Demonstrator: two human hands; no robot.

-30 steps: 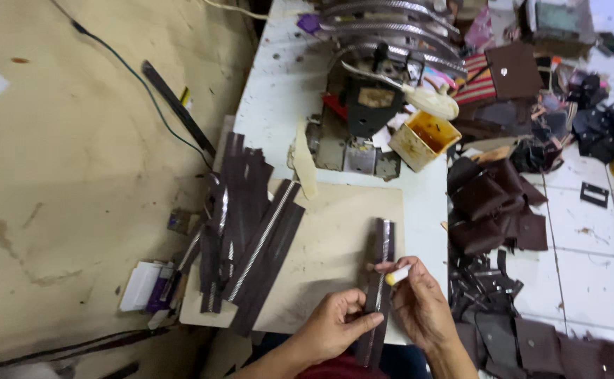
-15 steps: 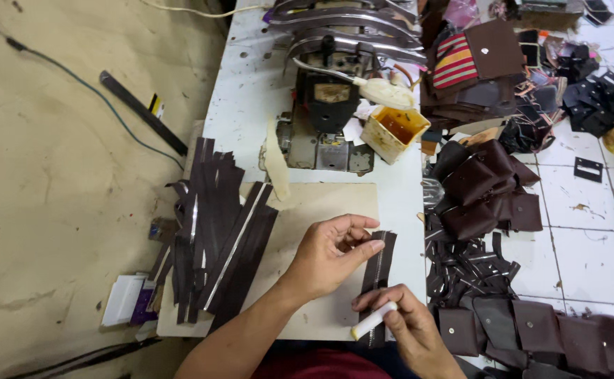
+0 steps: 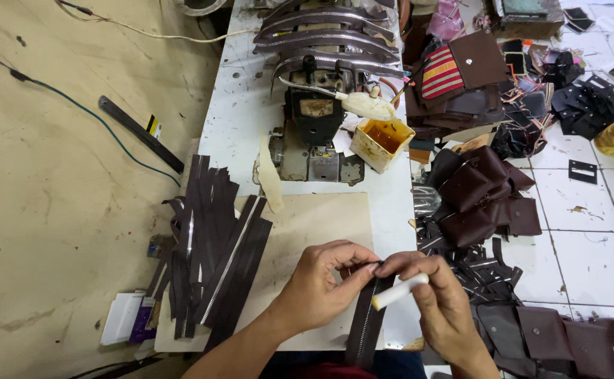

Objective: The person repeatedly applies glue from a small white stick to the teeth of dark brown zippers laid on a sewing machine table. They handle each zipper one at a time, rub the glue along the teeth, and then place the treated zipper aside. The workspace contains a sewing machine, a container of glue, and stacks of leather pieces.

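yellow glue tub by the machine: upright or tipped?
Upright. The tub stands on the table with its open mouth up, showing brownish contents inside.

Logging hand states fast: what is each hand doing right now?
Left hand: closed, pinching the top end of the dark zipper strip.
Right hand: closed, holding a small white stick and touching the same strip end.

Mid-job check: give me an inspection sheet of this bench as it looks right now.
Surface: white table with a tan board on it.
Job's things: dark zipper strip, pinched at its top end.
Clutter: zipper pile, glue box, brown leather pieces.
Grippers: left hand pinches the strip; right hand holds a white stick.
Cables: green cable on the floor.
Surroundings: sewing machine, tiled floor.
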